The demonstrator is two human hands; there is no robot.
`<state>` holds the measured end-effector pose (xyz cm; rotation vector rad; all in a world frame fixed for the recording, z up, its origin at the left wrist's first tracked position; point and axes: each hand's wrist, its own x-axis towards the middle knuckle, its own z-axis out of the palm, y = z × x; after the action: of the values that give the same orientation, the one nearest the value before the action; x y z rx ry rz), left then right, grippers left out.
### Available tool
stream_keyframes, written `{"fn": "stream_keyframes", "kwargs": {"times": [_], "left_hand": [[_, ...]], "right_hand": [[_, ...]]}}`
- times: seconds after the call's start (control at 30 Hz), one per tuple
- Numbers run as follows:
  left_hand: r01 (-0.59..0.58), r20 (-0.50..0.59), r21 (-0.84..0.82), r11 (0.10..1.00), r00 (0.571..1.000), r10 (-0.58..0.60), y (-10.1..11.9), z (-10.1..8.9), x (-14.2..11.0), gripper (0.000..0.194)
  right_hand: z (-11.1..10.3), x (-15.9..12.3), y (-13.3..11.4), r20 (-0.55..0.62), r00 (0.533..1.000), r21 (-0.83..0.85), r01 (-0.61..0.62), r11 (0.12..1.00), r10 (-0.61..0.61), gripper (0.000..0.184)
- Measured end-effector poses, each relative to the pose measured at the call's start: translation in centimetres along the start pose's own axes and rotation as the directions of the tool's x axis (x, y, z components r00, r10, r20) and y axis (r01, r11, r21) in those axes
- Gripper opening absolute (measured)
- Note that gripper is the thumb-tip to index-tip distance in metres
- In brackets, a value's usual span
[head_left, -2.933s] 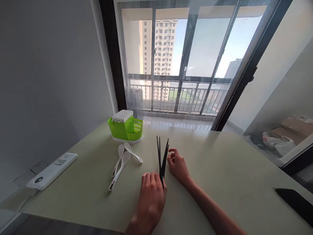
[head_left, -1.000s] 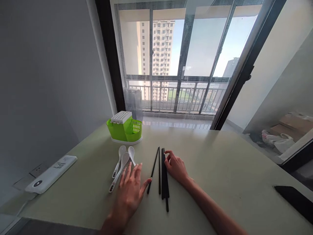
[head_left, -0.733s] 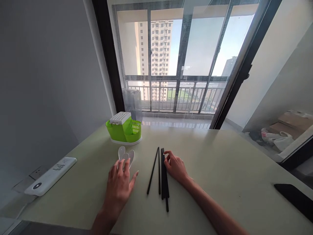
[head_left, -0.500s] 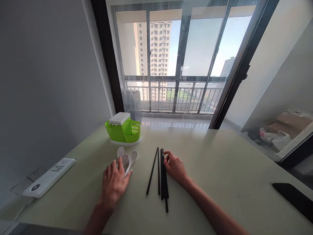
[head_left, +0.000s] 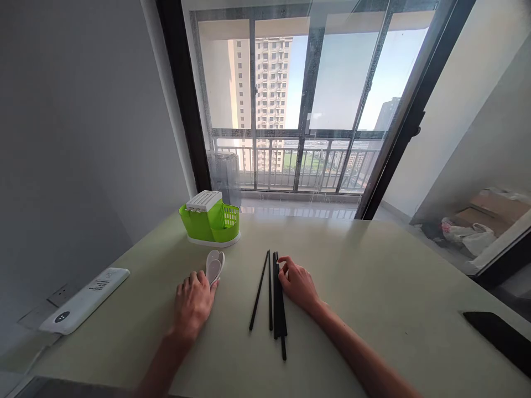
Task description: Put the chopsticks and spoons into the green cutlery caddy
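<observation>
My left hand (head_left: 193,301) is closed around the handles of several white spoons (head_left: 213,267). Their bowls lie bunched together beyond my fingertips, while the handles are mostly hidden in the hand. Several black chopsticks (head_left: 278,309) lie in a bundle on the table, roughly pointing away from me. Two more sit apart just to the left, one of them slanted. At the far end of the bundle, my right hand (head_left: 299,283) rests with curled fingers closed against the chopsticks.
Behind the spoons stands a green utensil holder (head_left: 199,225) with a white slotted top and white base. A white power strip (head_left: 85,301) lies along the table's (head_left: 352,265) left edge. A flat black object (head_left: 500,334) is at the right edge, and a glass door stands beyond.
My left hand has closed, drawing the spread spoons together into one bunch. My right hand and the chopsticks stay in place.
</observation>
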<state>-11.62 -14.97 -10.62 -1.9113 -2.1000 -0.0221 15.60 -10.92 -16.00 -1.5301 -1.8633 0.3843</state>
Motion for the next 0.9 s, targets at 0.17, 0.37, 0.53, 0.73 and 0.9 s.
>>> {"fn": "stream_keyframes", "kwargs": {"times": [0.17,0.37,0.53,0.73,0.9], "left_hand": [[-0.043,0.035,-0.037,0.998,0.998,0.045,0.8,-0.3,0.0,0.029],[-0.066,0.105,-0.163,0.984,0.991,0.084,2.5,-0.6,-0.2,0.03],[-0.165,0.118,-0.267,0.949,0.972,0.202,5.5,-2.0,-0.7,0.032],[-0.278,0.099,-0.423,0.862,0.932,0.349,10.2,-4.1,-0.5,0.031],[-0.352,0.122,-0.45,0.821,0.886,0.447,13.7,-5.0,-0.4,0.036]], "right_hand": [[0.1,0.0,0.1,-0.008,1.0,0.004,-0.002,1.0,0.002,0.028],[0.1,0.0,0.0,-0.01,1.0,0.044,-0.007,0.999,0.008,0.028],[0.1,0.0,0.0,-0.034,0.999,0.156,-0.035,0.987,0.041,0.023],[0.0,1.0,0.7,-0.065,0.984,0.48,-0.116,0.869,0.167,0.046],[-0.7,2.0,1.7,0.017,0.978,0.718,-0.156,0.678,0.207,0.064]]}}
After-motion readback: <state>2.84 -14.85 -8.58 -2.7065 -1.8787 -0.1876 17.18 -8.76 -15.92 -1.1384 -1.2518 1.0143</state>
